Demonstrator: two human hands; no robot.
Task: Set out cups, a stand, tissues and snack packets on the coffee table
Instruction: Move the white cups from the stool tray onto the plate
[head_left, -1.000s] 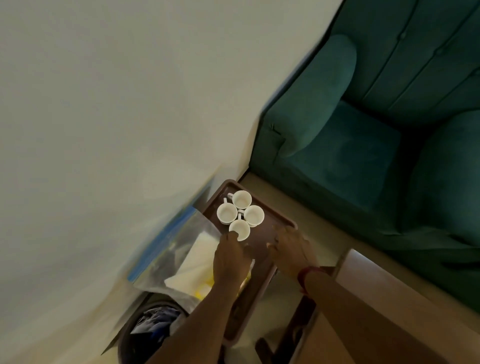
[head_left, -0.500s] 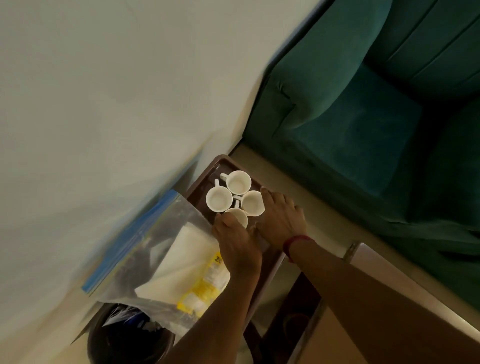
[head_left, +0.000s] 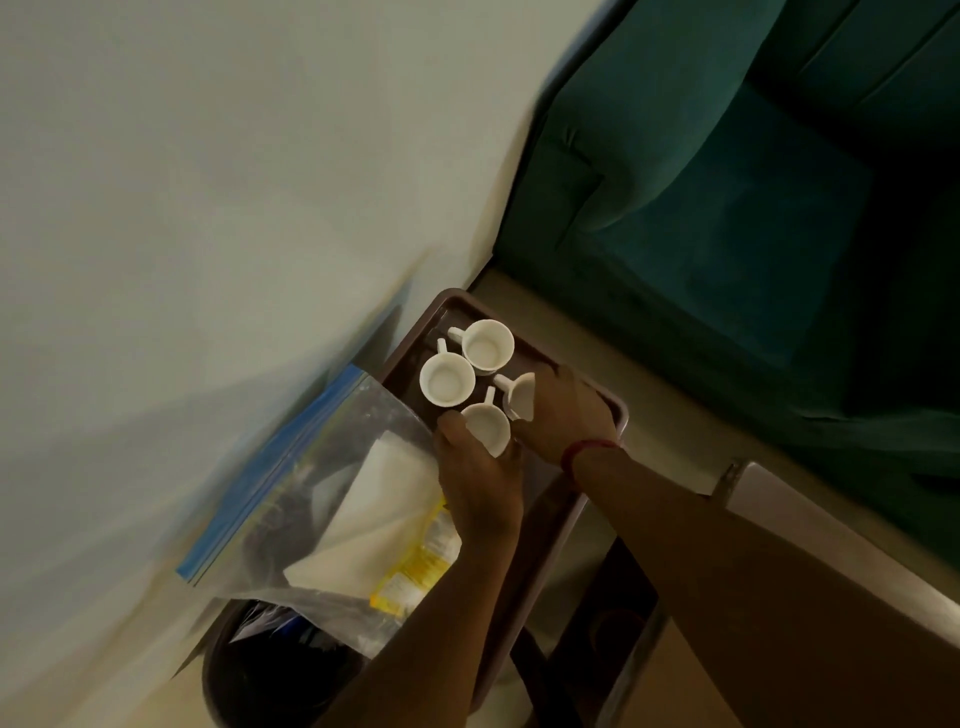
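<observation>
Four white cups (head_left: 447, 380) sit clustered on the brown tray (head_left: 615, 410). My left hand (head_left: 480, 480) wraps its grip around the nearest cup (head_left: 488, 427); my right hand (head_left: 569, 413) closes on the cup beside it (head_left: 519, 396). A clear bag (head_left: 332, 499) of tissues (head_left: 374, 519) and yellow packets (head_left: 415, 571) lies just beside.

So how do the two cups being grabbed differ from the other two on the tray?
The two near cups are each gripped, one by the left hand, one by the right hand, and are partly covered. The two far cups stand untouched, rims fully showing. All four are white, handled, and clustered on the brown tray.
</observation>
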